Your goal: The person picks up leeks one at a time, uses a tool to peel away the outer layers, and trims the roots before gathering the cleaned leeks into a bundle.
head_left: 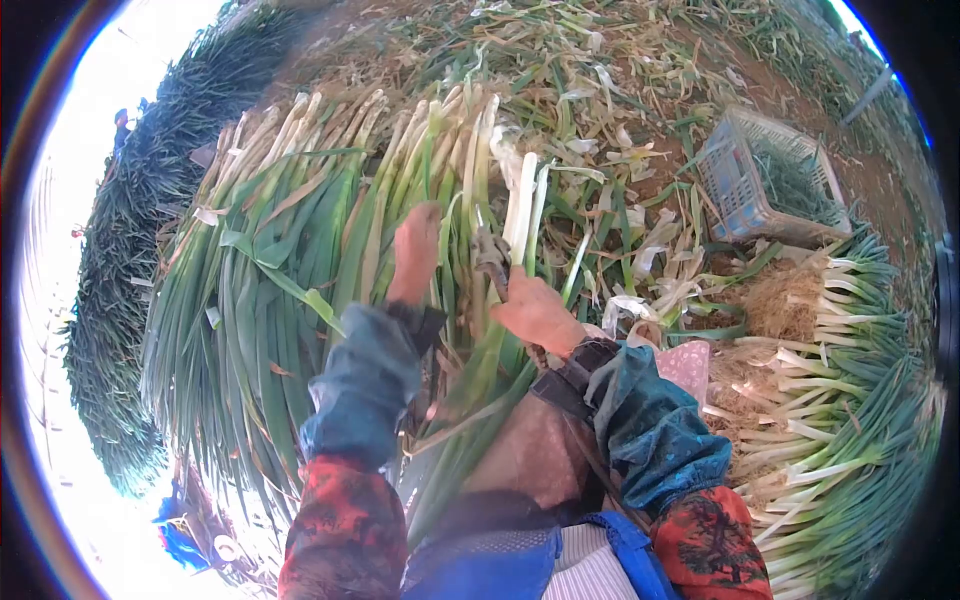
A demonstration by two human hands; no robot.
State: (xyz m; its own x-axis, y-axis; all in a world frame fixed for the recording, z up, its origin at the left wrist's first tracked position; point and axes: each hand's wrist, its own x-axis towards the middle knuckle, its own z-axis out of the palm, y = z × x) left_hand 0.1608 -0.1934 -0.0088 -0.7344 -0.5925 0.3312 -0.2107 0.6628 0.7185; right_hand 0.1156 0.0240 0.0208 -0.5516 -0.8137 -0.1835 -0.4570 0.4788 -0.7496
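Red sleeves (345,525) with teal covers (660,425) and dark wrist straps (565,388).
Nearest the grip, behind the left hand (418,250) and right hand (540,312), sit the straps; next come the loose, wrinkled covers, then the sleeves' dark print. Farthest back are a blue garment (480,568) and pale striped cloth (592,565).

Plastic crate (728,172) on brown soil (866,160)

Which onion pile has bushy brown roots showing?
The right pile, roots facing left; the middle pile, by the left hand, has pale ends pointing forward.
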